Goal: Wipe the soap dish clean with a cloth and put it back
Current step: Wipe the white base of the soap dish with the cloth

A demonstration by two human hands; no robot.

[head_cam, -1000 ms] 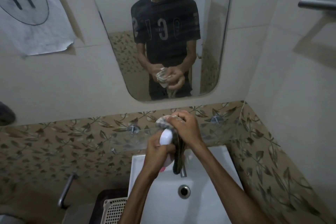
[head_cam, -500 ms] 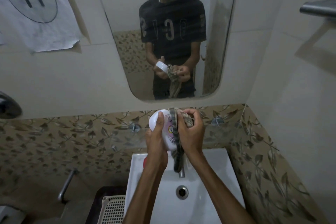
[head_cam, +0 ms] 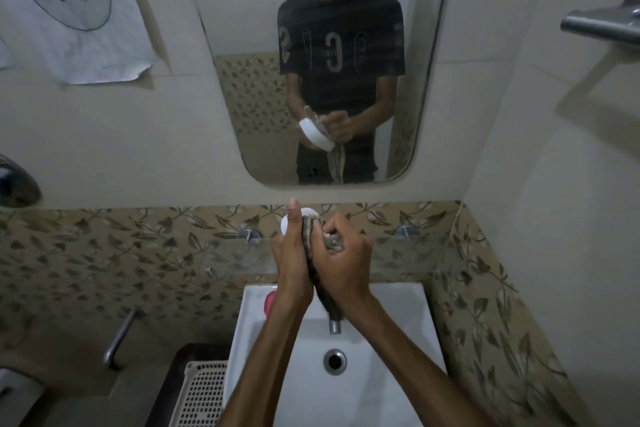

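Observation:
My left hand holds the white soap dish upright on its edge above the sink; only its top rim shows past my thumb. My right hand is closed on a patterned grey cloth and presses it against the dish's inner face. The cloth's tail hangs down between my wrists toward the tap. The mirror shows the dish's white underside and the cloth hanging below it.
A white sink with a drain and a tap lies below my hands. A pink soap rests on the sink's back left rim. A glass shelf runs along the tiled wall. A white basket stands at lower left.
The dish has turned more edge-on and is now mostly hidden behind my left hand. My right hand has pushed the cloth further into the dish. Both hands sit slightly higher over the sink.

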